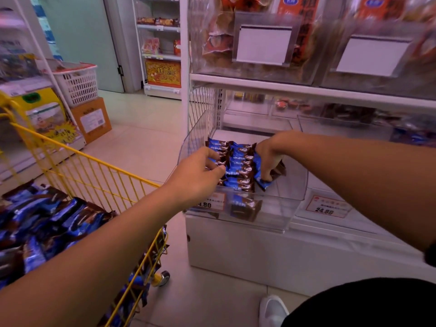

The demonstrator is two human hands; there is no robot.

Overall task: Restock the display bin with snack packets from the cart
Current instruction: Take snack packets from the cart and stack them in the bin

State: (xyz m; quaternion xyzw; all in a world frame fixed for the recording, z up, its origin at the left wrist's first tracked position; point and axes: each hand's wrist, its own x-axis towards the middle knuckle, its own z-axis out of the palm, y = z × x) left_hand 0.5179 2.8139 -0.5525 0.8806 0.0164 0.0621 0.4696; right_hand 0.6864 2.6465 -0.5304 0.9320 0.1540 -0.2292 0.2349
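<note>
A clear plastic display bin (292, 185) sits on the lowest shelf, with rows of blue-and-brown snack packets (239, 166) standing in its left half. My left hand (198, 175) reaches over the bin's front left corner, its curled fingers on the left row of packets. My right hand (267, 159) is inside the bin and grips a packet (264, 182) at the right end of the rows. Many more of the same packets (44, 223) are heaped in the yellow wire cart (99, 168) at my left.
A second clear bin (354, 128) stands to the right on the same shelf. Price tags (326, 206) hang on the shelf front. Upper bins hold orange snack bags (219, 41). A cardboard box (92, 119) and white basket (77, 81) stand beyond the cart.
</note>
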